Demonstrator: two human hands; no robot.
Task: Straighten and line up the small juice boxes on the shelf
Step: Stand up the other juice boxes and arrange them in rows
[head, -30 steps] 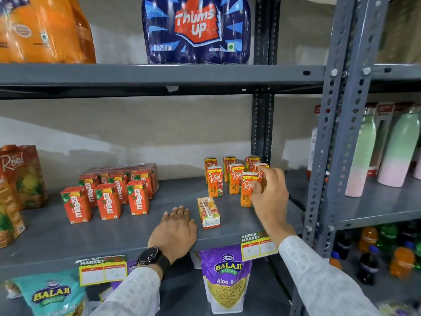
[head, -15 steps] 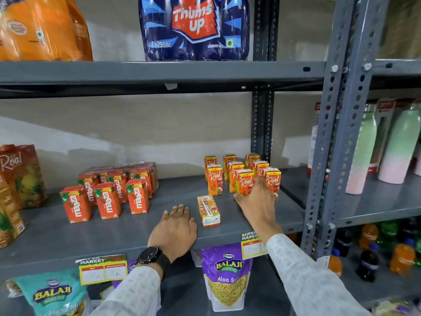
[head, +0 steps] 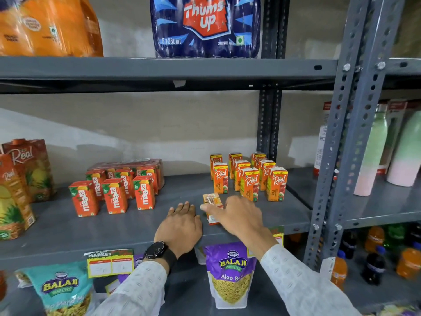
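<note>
Orange juice box [head: 211, 202] lies toppled on the shelf [head: 68, 233] in front of the upright boxes [head: 250, 179], right hand [head: 237, 215] fingers closing loosely over it, left hand [head: 182, 224] flat; best tip it upright gently, label forward

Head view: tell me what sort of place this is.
Most likely a small grocery or supermarket aisle. Grey metal shelving carries printed "Super Market" price tags, and packaged stock sits in rows: Real juice boxes, Maaza cartons and Balaji snack bags.
</note>
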